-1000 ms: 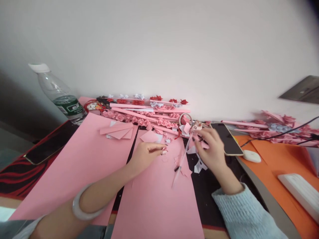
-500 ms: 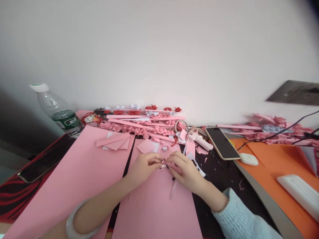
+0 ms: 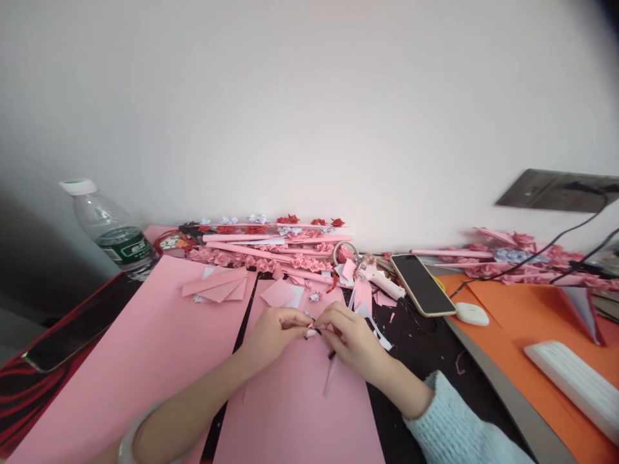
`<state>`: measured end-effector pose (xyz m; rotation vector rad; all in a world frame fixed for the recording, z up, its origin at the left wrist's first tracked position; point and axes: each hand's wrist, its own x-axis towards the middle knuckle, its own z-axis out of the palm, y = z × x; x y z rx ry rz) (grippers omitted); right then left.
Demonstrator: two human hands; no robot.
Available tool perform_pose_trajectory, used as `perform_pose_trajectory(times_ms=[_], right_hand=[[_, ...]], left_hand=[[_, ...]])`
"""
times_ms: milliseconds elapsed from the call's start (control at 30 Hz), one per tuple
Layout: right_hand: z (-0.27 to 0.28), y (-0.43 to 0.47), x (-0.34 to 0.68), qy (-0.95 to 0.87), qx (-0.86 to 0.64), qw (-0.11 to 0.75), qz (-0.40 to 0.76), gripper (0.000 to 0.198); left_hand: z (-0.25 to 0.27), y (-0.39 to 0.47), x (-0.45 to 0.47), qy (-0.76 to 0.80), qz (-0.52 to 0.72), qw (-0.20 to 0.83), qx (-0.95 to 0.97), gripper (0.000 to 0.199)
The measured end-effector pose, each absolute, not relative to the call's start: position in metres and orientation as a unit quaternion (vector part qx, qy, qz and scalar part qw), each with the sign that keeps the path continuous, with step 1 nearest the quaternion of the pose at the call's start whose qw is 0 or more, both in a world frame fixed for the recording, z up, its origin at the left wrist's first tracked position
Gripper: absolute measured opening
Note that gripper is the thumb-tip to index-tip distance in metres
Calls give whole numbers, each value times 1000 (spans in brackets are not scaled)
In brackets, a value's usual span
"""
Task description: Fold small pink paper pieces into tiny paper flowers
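Note:
My left hand (image 3: 275, 332) and my right hand (image 3: 352, 338) meet over a large pink paper sheet (image 3: 294, 412). Between their fingertips is a small folded piece of pink paper (image 3: 312, 328), pinched from both sides; its exact shape is mostly hidden by the fingers. Under my right hand lies a thin pale stick with a dark end (image 3: 329, 377). Just beyond the hands are square pink paper pieces (image 3: 277, 293) and a tiny whitish paper flower (image 3: 314, 297).
Pink paper stems with red, white and pink paper flowers (image 3: 271, 248) line the wall. To the right are a glue gun (image 3: 380, 278), a phone (image 3: 423, 285), a white case (image 3: 472, 314), orange paper (image 3: 507, 316) and a white keyboard (image 3: 570, 374). A water bottle (image 3: 118, 235) stands at left.
The whole view has shifted slightly, with the desk things a little lower and further left. Both hands keep their pinch on the small paper, with the fingertips hardly changed.

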<state>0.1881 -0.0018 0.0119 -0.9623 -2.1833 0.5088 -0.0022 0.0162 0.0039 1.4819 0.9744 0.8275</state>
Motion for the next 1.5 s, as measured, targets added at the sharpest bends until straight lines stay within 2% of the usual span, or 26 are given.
perform_pose_trajectory(times_ms=[500, 967, 1167, 1500], right_hand=[[12, -3, 189, -841, -399, 330, 157, 16], [11, -2, 190, -823, -412, 355, 164, 14], [12, -2, 190, -811, -424, 371, 159, 13], [12, -2, 190, -810, -421, 376, 162, 13]], left_hand=[[1, 20, -4, 380, 324, 605, 620, 25], [6, 18, -3, 373, 309, 626, 611, 30], [4, 18, -4, 391, 306, 615, 613, 38], [6, 16, -2, 386, 309, 606, 623, 33]])
